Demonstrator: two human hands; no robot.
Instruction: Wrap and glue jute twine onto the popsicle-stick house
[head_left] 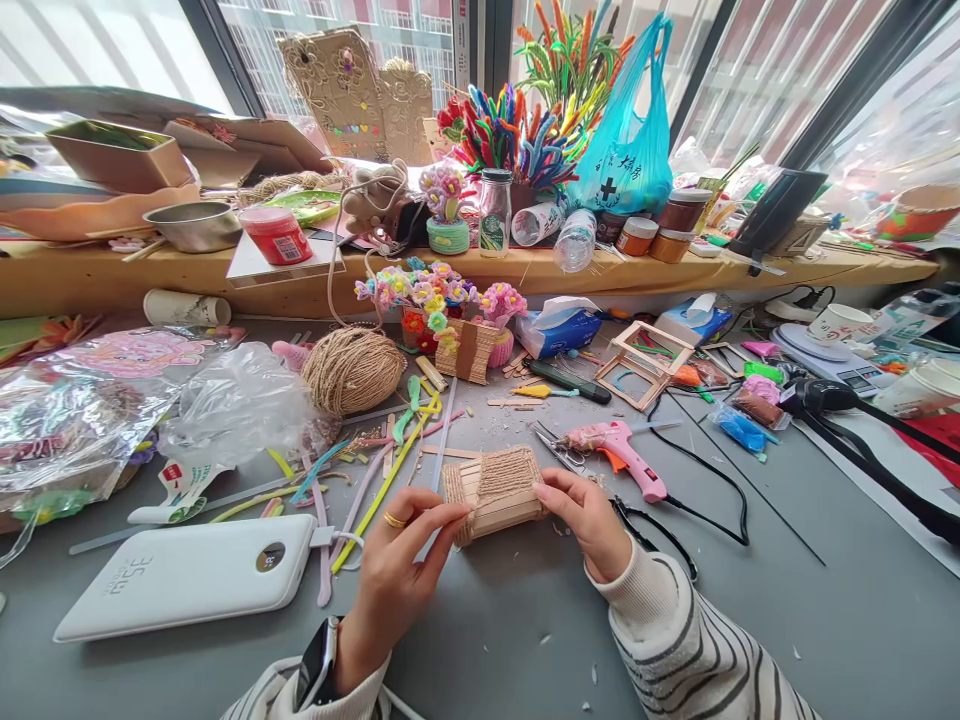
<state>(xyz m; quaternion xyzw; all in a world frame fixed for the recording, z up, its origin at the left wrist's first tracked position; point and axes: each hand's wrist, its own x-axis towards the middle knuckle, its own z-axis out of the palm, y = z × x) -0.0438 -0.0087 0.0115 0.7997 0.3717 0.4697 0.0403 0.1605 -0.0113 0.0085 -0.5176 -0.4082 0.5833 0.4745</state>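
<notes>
Between my two hands is a small craft-stick box [498, 497], tilted, with jute twine [508, 472] wound around part of it. My left hand [409, 570] is closed, thumb and fingertips pinching at the box's left lower edge; whether a loose twine end is between them is too small to tell. My right hand [589, 515] grips the box's right end with thumb and fingers. Just beyond the right hand lies a pink glue gun [619, 455], with pliers [559, 445] beside it.
A ball of jute twine [352, 370] sits at back left. A white power bank [187, 578] with a cable lies at the left. Pipe cleaners [386, 480] are strewn beyond it. A small wooden frame [643, 368] and a kitchen scale [825, 360] stand at back right.
</notes>
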